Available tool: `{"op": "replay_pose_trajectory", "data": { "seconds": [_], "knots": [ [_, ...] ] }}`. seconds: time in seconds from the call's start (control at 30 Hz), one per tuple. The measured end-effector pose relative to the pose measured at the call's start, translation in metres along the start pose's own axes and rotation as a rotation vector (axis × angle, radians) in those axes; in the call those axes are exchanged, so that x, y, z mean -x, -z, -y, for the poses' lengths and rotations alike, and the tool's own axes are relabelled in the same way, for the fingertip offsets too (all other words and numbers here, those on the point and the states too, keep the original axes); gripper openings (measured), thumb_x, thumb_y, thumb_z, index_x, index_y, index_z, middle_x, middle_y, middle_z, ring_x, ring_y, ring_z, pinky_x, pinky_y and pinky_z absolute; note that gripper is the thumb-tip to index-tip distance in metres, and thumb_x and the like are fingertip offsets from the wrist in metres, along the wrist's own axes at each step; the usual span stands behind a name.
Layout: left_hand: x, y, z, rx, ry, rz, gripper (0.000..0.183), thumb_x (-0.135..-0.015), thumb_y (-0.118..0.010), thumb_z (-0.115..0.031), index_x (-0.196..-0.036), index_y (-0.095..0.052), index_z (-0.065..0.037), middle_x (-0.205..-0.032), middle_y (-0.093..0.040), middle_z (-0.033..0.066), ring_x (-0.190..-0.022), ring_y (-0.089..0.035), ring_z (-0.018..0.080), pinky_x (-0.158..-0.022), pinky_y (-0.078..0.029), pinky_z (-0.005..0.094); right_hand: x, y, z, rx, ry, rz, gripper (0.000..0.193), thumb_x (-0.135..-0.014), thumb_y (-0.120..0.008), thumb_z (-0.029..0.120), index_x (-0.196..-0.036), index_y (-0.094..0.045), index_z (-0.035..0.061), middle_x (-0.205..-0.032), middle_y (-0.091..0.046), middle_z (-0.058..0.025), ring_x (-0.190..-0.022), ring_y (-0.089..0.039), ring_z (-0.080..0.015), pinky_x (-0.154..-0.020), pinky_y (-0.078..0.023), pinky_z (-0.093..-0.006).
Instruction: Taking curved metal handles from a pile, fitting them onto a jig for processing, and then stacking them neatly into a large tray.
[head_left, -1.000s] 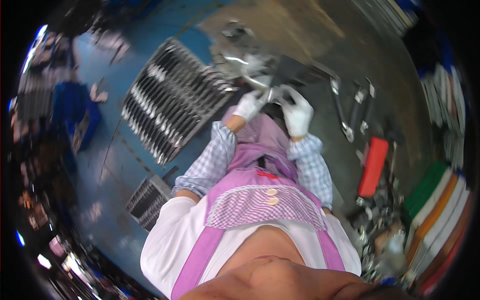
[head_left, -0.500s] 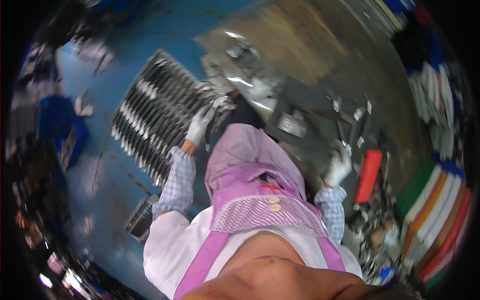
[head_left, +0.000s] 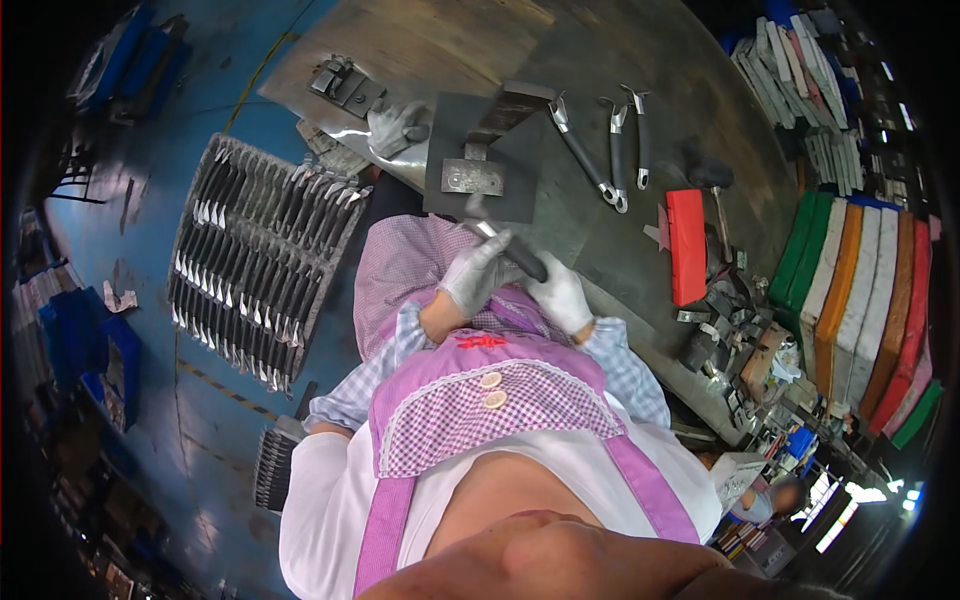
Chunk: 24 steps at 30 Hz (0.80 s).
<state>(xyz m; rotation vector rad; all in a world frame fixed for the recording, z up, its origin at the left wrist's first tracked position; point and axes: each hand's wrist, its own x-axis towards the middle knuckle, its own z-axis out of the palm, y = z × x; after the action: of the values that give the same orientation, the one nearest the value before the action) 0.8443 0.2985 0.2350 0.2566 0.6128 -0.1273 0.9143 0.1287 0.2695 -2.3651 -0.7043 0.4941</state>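
Note:
In front of my lap, my gloved hands hold a black-handled tool (head_left: 522, 257) with a bright metal end, tilted over the bench edge. My left hand (head_left: 474, 276) closes round its metal end; my right hand (head_left: 560, 298) is closed at the lower end of the handle. Beyond the hands, a small metal block (head_left: 472, 178) sits on a dark plate (head_left: 515, 207), with an upright dark metal piece (head_left: 508, 110) behind it. Several similar black-handled tools (head_left: 617, 150) with hooked metal tips lie to the right on the metal bench (head_left: 590, 245).
To the left stands a grey tray (head_left: 330, 268) with rows of black-handled tools. A crumpled glove (head_left: 393, 128) and a metal fixture (head_left: 345, 86) lie far left on the bench. Right are a red block (head_left: 687, 248), a hammer (head_left: 718, 205), metal parts (head_left: 725, 335) and coloured slabs (head_left: 850, 300).
My left hand has moved from the tray and my right hand from the bench; both now meet at the tool before my lap. The view has turned and sharpened.

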Motion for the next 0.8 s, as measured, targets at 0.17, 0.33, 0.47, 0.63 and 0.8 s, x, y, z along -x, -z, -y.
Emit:
{"op": "replay_pose_trajectory", "data": {
  "seconds": [0.17,0.33,0.47,0.63,0.8],
  "knots": [
    [-0.005,0.013,-0.017,-1.163,-0.153,-0.157,0.044,-0.096,-0.068,-0.034,-0.123,-0.066,0.001,-0.110,-0.072,0.0127,-0.100,-0.069,0.0212,-0.088,-0.053,0.0308,0.052,0.031,0.010,-0.620,-0.335,-0.399,0.031,-0.089,-0.068,0.012,-0.114,-0.063,-0.0048,-0.095,-0.072,-0.0187,-0.080,-0.069,-0.0262,-0.073,-0.052,-0.0388],
    [-0.012,-0.025,-0.003,-1.567,-0.725,0.086,0.058,-0.088,-0.075,-0.031,-0.139,-0.056,-0.010,-0.118,-0.069,0.0133,-0.099,-0.070,0.0249,-0.086,-0.054,0.0331,0.099,-0.023,-0.106,-0.304,-0.587,-0.140,0.020,-0.093,-0.064,0.020,-0.093,-0.071,0.0009,-0.074,-0.064,-0.0071,-0.069,-0.059,-0.0100,-0.063,-0.048,-0.0292],
    [-0.015,-0.029,-0.009,-1.176,-0.523,-0.082,0.039,-0.096,-0.066,-0.024,-0.129,-0.058,-0.006,-0.109,-0.069,0.0107,-0.081,-0.068,0.0144,-0.072,-0.053,0.0277,0.040,0.047,-0.002,-0.767,-0.468,0.349,0.026,-0.096,-0.058,0.016,-0.111,-0.069,-0.0030,-0.082,-0.072,-0.0086,-0.074,-0.068,-0.0185,-0.069,-0.053,-0.0296],
    [-0.024,-0.006,-0.010,-0.260,-0.398,-0.068,0.044,-0.102,-0.058,-0.039,-0.126,-0.059,-0.002,-0.103,-0.067,0.0076,-0.076,-0.066,0.0152,-0.068,-0.051,0.0276,-0.043,0.004,0.004,-0.986,-0.027,0.142,0.043,-0.092,-0.066,0.002,-0.132,-0.052,-0.0047,-0.124,-0.064,-0.0154,-0.101,-0.066,-0.0180,-0.086,-0.054,-0.0284],
    [-0.021,0.022,-0.029,-0.543,-0.358,-0.406,0.038,-0.104,-0.054,-0.032,-0.125,-0.064,-0.002,-0.106,-0.072,0.0117,-0.080,-0.069,0.0144,-0.066,-0.054,0.0269,-0.122,-0.026,0.051,-0.454,-0.186,-0.127,0.016,-0.086,-0.075,0.005,-0.095,-0.068,-0.0052,-0.089,-0.074,-0.0144,-0.075,-0.072,-0.0195,-0.066,-0.055,-0.0305]
  ]
}}
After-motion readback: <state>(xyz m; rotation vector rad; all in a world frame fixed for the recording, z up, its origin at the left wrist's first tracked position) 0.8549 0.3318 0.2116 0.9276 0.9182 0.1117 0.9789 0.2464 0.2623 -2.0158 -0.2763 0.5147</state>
